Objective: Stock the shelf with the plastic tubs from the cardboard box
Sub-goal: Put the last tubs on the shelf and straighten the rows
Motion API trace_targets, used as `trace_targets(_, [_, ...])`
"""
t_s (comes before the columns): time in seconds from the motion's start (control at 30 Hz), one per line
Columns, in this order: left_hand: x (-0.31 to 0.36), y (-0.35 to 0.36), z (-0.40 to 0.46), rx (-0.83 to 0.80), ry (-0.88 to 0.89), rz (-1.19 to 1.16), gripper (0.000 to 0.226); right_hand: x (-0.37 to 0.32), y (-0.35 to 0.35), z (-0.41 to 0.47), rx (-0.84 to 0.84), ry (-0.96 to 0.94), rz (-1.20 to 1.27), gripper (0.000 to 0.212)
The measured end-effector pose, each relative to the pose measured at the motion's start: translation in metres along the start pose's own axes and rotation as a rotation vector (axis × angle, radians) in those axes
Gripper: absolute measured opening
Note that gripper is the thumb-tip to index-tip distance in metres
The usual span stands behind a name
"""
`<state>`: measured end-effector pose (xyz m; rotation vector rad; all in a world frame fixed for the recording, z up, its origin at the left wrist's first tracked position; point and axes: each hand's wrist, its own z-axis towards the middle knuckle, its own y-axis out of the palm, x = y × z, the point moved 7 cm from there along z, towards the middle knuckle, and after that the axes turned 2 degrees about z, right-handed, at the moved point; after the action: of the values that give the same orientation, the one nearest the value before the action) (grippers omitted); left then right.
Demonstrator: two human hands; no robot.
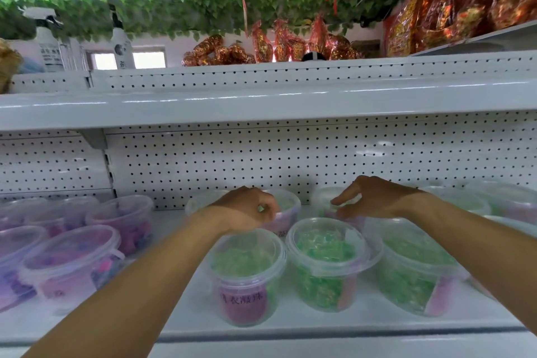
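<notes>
gripping back-row tub [286, 206] rim, left hand [247, 209]; right hand [374, 198] loose over another.

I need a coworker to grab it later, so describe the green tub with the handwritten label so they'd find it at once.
Start at the white pegboard shelf holding clear lidded tubs, purple-filled at the left, green-filled at the middle and right. In the front row of green ones, take the leftmost tub, just below the left hand. Only it shows a pink label with dark handwriting facing front.
</notes>
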<state>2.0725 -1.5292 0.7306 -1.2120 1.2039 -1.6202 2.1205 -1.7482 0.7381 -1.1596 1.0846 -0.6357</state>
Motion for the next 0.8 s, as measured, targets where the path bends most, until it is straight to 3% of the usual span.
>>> trace_targets(0.13, [0.003, 0.000, -0.002, -0.006, 0.002, 0.053, 0.019, -0.017, 0.007, 0.004, 0.008, -0.030, 0.011, 0.039])
trace_targets(0.3, [0.004, 0.001, 0.002, -0.002, 0.022, 0.091, 0.007, -0.021, 0.009, 0.003, -0.003, 0.005, -0.026, 0.038])
trace_targets(0.43, [0.011, -0.003, 0.005, -0.024, -0.009, 0.123, 0.015, -0.016, 0.014, 0.001, -0.025, 0.021, -0.004, 0.042])
trace_targets(0.53, [0.030, -0.010, 0.015, -0.080, -0.020, 0.151, 0.023, -0.004, 0.003, -0.010, 0.000, 0.039, 0.183, 0.049])
trace_targets(0.63, [0.064, -0.011, 0.025, -0.081, 0.065, -0.022, 0.025, 0.025, -0.033, -0.026, 0.171, 0.038, 0.374, 0.046])
trace_targets(0.7, [0.087, -0.003, 0.030, -0.077, 0.119, -0.062, 0.027, 0.056, -0.058, -0.037, 0.239, 0.082, 0.326, 0.038])
trace_targets(0.8, [0.103, 0.018, 0.039, -0.133, 0.140, 0.048, 0.046, 0.114, -0.077, -0.053, 0.183, 0.245, 0.101, 0.036])
